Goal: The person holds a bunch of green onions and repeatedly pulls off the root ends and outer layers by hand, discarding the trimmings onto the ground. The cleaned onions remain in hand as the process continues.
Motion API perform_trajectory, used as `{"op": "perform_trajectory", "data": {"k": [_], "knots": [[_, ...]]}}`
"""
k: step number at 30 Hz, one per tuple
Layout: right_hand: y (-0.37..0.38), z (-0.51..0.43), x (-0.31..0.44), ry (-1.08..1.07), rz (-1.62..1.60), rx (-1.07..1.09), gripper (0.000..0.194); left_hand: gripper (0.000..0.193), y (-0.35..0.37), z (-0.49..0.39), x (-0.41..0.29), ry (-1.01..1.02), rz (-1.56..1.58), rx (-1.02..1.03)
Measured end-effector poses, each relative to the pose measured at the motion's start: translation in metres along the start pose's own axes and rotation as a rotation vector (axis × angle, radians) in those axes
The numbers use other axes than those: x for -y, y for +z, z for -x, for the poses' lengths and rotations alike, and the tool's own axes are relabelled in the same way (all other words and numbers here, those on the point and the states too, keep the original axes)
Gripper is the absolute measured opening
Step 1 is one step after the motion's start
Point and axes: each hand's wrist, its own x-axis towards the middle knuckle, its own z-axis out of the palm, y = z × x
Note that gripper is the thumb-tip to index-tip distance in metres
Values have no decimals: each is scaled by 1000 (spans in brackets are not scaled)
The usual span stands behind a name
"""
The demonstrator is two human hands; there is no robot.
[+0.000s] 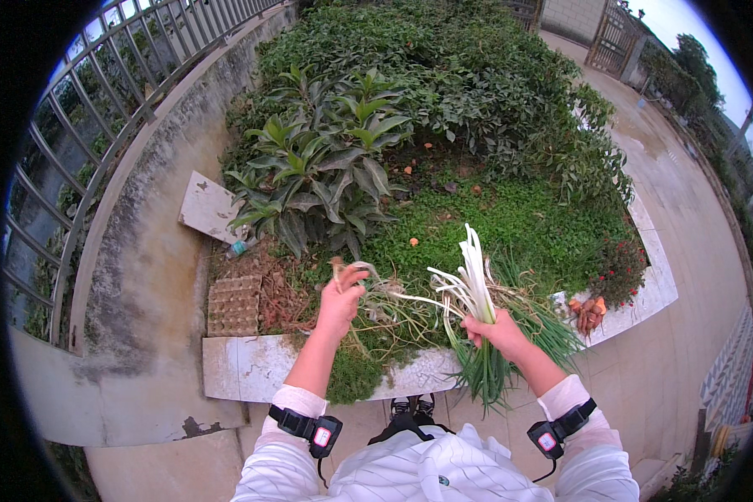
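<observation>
My right hand (492, 329) grips a bunch of green onions (474, 282), white stalks pointing up and green leaves hanging below the fist. My left hand (344, 300) is raised to the left of the bunch, fingers bent around a dry, pale strand of peeled outer leaf or root. A thin pale stalk reaches from near the left hand towards the bunch. Between the hands and below them lie loose stripped leaves (401, 314) on the bed's edge. More green onions (539, 320) lie to the right, partly behind my right forearm.
A white tiled ledge (257, 370) borders the garden bed. On it at right sit orange-brown roots or tubers (588, 315) beside a red-flowered plant (615, 270). An egg tray (233, 306), a white board (210, 207) and a leafy shrub (326, 163) stand at left, near a railed wall (157, 163).
</observation>
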Motion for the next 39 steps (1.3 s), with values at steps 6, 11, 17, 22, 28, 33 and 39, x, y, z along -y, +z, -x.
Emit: {"op": "perform_trajectory", "data": {"k": [6,11,17,22,28,33,39], "knots": [[-1,-2,1,40,-9,30,16,46,11,8,5,8,-318,507],[-5,-3,1,33,-30,-58,16,34,6,8,9,-181,-430,641],[-8,-5,0,43,-49,-117,16,30,5,12,9,-149,-487,663],[-6,-5,0,74,-46,-165,16,29,9,14,15,-62,-495,626],[-6,-4,-2,48,-55,-200,17,25,7,11,18,-107,-530,667],[-9,-5,-4,32,26,-231,16,25,11,13,21,14,-521,646],[-5,-8,-11,9,157,-271,17,22,17,16,17,-91,-550,560]]}}
